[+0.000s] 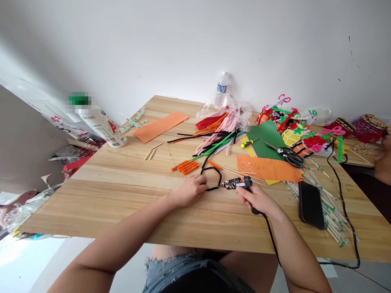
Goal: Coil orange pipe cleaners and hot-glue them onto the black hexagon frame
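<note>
My right hand is wrapped round the handle of a black hot glue gun, whose nozzle points left. The nozzle tip meets or nearly meets a black pipe cleaner bent into an angular loop on the table. My left hand pinches the near-left end of that pipe cleaner; the fingertips are partly hidden. Just beyond the left hand lie tightly coiled orange pipe cleaners. Thin wooden sticks lie behind the glue gun.
Loose pipe cleaners, a water bottle, scissors, a yellow screwdriver and orange sheets cover the back. A phone rests on wrapped sticks. The gun's cord drops over the front edge. Another person's arm shows at right.
</note>
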Demonstrator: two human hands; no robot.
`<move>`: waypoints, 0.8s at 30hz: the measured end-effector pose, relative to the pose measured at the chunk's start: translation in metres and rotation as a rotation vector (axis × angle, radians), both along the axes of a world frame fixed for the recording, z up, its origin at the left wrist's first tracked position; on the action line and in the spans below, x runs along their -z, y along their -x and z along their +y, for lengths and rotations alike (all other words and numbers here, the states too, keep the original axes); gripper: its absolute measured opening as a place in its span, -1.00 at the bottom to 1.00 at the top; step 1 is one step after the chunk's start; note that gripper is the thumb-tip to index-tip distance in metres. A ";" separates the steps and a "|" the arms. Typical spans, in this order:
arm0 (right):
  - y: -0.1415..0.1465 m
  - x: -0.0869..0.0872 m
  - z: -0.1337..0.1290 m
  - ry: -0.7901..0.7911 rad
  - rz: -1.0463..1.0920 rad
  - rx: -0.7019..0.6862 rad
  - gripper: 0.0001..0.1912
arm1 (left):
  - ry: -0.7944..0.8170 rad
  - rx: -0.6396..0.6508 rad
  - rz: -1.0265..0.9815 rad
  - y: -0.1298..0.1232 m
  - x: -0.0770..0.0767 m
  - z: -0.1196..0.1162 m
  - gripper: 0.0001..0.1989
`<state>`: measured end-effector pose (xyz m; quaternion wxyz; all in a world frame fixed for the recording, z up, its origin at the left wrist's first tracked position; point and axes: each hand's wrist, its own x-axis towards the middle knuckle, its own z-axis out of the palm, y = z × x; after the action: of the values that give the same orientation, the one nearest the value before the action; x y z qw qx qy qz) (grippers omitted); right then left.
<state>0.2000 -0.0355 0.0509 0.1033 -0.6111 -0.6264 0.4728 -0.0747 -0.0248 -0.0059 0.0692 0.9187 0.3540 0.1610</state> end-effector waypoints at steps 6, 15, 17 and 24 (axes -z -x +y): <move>0.002 -0.002 0.001 -0.015 0.008 0.006 -0.47 | -0.007 -0.006 0.006 0.000 0.000 0.000 -0.75; 0.001 0.005 0.003 -0.008 0.047 0.034 -0.47 | 0.009 -0.013 0.019 0.000 0.000 -0.001 -0.75; 0.001 0.006 0.003 -0.007 0.046 0.030 -0.47 | 0.015 -0.016 0.025 0.000 0.000 -0.001 -0.75; 0.003 0.001 0.004 0.001 0.040 0.006 -0.47 | 0.036 -0.003 0.027 -0.001 -0.003 0.000 -0.75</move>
<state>0.1968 -0.0318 0.0495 0.1169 -0.6035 -0.6223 0.4847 -0.0738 -0.0252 -0.0032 0.0806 0.9189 0.3590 0.1422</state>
